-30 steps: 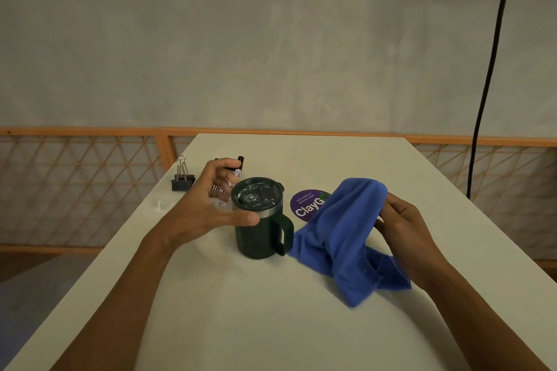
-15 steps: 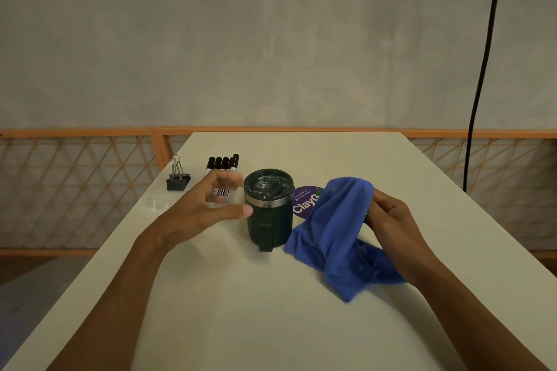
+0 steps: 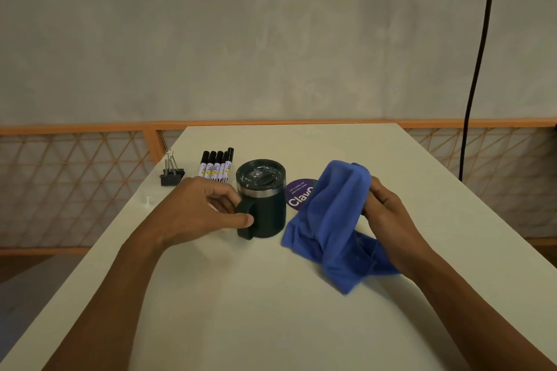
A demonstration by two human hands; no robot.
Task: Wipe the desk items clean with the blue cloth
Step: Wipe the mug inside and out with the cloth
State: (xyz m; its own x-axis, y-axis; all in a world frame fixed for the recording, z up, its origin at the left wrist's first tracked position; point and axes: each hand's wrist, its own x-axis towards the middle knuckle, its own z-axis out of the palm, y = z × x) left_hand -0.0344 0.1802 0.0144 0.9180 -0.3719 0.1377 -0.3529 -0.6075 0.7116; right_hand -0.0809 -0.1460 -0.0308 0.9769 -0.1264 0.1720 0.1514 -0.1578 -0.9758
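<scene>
A dark green lidded mug [image 3: 265,205] stands upright on the white desk [image 3: 271,310]. My left hand [image 3: 202,208] is closed around the mug's handle, thumb across its front. To the right, my right hand [image 3: 382,208] grips the bunched blue cloth [image 3: 334,220], which drapes down onto the desk. The cloth partly covers a round purple sticker [image 3: 298,197]. Several black markers [image 3: 215,166] lie side by side behind my left hand, with a black binder clip [image 3: 171,173] to their left.
An orange lattice railing [image 3: 75,178] runs behind and beside the desk. A black cable [image 3: 479,63] hangs down the wall at the right. The desk's left edge lies close to the binder clip.
The mug has turned so its handle points left. My left hand went from open beside the mug to closed on the handle. The right hand kept hold of the cloth.
</scene>
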